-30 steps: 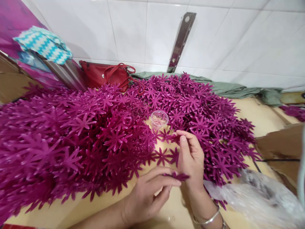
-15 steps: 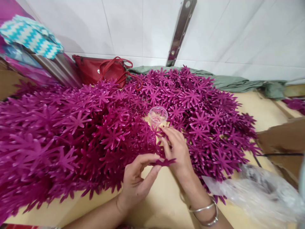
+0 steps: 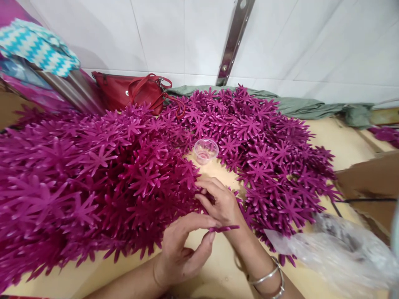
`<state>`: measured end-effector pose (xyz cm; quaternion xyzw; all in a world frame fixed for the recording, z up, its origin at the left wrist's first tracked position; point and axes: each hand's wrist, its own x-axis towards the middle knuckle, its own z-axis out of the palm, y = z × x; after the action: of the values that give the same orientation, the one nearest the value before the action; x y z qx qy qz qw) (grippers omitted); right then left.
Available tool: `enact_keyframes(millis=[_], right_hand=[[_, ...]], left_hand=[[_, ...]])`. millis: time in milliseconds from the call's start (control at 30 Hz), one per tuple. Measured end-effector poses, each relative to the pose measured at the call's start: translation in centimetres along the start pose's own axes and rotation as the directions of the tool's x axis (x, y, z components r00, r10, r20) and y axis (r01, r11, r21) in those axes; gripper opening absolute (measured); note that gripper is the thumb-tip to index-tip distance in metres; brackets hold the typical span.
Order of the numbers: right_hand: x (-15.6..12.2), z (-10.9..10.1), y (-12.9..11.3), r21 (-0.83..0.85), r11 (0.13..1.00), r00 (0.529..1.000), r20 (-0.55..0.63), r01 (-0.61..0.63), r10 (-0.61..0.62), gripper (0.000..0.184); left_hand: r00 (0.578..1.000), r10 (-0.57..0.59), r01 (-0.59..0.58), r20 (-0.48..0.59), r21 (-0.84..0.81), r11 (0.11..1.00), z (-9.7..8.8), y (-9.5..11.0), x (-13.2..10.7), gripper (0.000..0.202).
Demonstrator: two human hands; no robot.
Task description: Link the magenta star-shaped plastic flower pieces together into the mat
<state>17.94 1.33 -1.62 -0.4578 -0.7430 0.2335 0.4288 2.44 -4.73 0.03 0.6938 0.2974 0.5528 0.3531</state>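
Observation:
My left hand (image 3: 187, 245) pinches a thin purple flower cut-out (image 3: 229, 228) between thumb and fingertips, its petals seen edge-on. Just beyond it, my right hand (image 3: 220, 203) wears a silver bangle on the wrist. Its fingers are closed at the edge of the left heap of purple flowers (image 3: 149, 178), with purple petals showing between them. How much of a flower they grip is partly hidden. A small clear plastic cup (image 3: 205, 152) stands on the pale tabletop (image 3: 218, 265) beyond my right hand, with a little pinkish stuff at its bottom.
Another heap of purple flowers (image 3: 271, 162) spreads to the right. A red handbag (image 3: 115, 91) rests against the tiled wall, beside a green cloth (image 3: 299, 107). A crumpled clear plastic bag (image 3: 339, 253) and brown cardboard (image 3: 370, 182) lie at right; a blue-and-white zigzag cloth (image 3: 40, 47) hangs at left.
My right hand has drawn back from beside the cup, down and left to the edge of the left heap. My left hand has shifted slightly nearer me, still pinching its flower.

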Motion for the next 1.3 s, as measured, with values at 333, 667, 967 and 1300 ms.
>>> enact_keyframes(millis=[333,667,967,1300], right_hand=[[0.7,-0.3,-0.8,-0.184,0.981,0.997,-0.072,-0.054,0.041,0.039],[0.9,0.7,-0.7,-0.143,0.983,0.992,-0.072,-0.116,0.106,0.015],[1.1,-4.2,-2.2,0.446,0.779,0.859,-0.042,-0.441,0.511,0.024],[1.8,-7.7,-4.3,0.092,0.947,0.945,0.143,-0.309,0.295,0.020]], left_hand=[[0.996,0.037,-0.035,0.083,-0.022,0.999,0.3,0.2,0.0,0.053],[0.997,0.064,-0.066,0.052,0.043,0.997,0.3,0.6,0.3,0.043],[0.982,-0.178,0.178,-0.063,-0.006,0.984,0.4,0.0,-0.2,0.031],[0.996,0.084,-0.082,0.029,-0.071,0.994,0.1,0.1,-0.3,0.047]])
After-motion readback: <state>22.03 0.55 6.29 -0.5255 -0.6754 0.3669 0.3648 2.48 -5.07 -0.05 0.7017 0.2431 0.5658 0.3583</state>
